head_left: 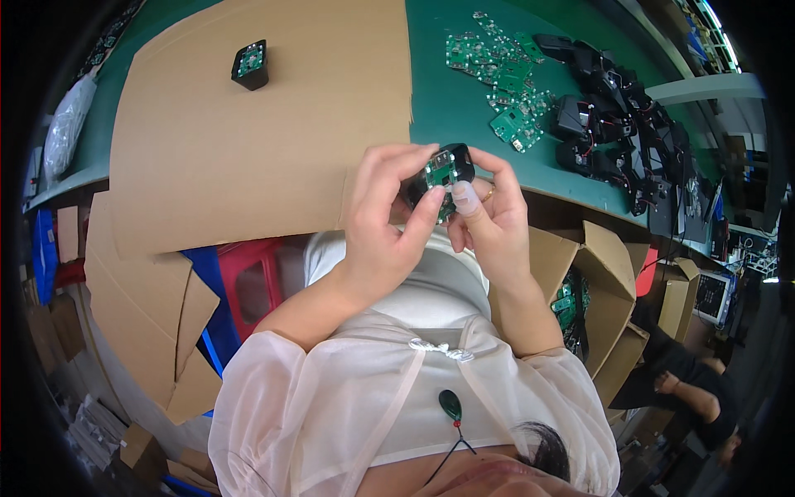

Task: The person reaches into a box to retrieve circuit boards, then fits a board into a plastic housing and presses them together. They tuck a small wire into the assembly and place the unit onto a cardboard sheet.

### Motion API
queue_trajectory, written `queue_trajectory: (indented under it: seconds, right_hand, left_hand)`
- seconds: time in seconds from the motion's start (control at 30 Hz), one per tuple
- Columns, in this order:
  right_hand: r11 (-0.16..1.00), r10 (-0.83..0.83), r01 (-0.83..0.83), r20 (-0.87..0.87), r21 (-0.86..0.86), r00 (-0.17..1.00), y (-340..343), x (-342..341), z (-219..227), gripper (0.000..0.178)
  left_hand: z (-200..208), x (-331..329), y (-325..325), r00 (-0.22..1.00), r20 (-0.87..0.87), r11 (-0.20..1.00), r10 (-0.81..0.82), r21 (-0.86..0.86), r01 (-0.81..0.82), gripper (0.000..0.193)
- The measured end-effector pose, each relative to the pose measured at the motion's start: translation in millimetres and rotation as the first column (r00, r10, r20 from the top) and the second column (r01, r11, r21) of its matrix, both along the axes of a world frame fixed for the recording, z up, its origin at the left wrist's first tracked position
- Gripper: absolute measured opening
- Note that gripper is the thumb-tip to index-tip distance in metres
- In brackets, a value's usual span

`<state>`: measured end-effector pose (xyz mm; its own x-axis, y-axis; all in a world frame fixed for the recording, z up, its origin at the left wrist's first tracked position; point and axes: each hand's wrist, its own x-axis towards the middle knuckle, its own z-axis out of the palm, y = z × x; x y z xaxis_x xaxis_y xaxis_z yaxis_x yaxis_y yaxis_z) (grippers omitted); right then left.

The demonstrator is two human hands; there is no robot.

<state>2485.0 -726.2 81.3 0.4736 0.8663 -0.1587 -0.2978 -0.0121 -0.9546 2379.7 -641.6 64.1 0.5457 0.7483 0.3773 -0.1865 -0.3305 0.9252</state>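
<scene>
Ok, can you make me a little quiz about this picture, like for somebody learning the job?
1. True or false: the left hand and the right hand both touch one black case.
2. Pick one. The spread-out heap of green circuit boards lies on: (a) the floor, (b) the green table, (c) a chair.
3. Fill in: the second black case sits on a flat brown sheet of ____.

Key: 1. true; 2. b; 3. cardboard.

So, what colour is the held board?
The board is green, best seen in the head view.
</scene>
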Motion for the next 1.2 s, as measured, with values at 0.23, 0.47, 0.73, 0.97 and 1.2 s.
queue_trajectory:
  seconds: [0.23, 0.47, 0.73, 0.97, 1.2]
  right_hand:
    - [0.992, -0.111, 0.103, 0.105, 0.077, 0.988, 5.9, -2.6, -7.4, 0.040]
    - [0.992, -0.059, 0.065, -0.058, 0.109, 0.997, -15.2, 20.4, -6.3, 0.042]
    - [0.972, -0.006, -0.141, 0.623, 0.186, 0.783, -30.6, 9.1, -10.3, 0.023]
    - [0.944, -0.181, -0.271, 0.982, 0.189, 0.052, -26.0, 27.9, 0.9, 0.032]
    - [0.950, -0.280, -0.092, 0.946, 0.297, 0.163, -19.9, 35.5, -3.2, 0.028]
  left_hand:
    - [-10.3, 11.5, -8.0, 0.994, 0.065, 0.995, 0.084, 0.052, -0.087, 0.033]
    - [-1.6, 2.5, -4.0, 0.961, 0.177, 0.763, -0.214, -0.584, 0.278, 0.035]
    - [-7.9, 2.7, 7.1, 0.872, 0.049, 0.655, -0.487, -0.640, 0.402, 0.031]
    - [-9.2, 9.4, 1.1, 0.898, 0.196, 0.513, -0.393, -0.764, 0.391, 0.024]
    - [-5.5, 8.7, -13.0, 0.938, 0.169, 0.656, -0.303, -0.677, 0.334, 0.028]
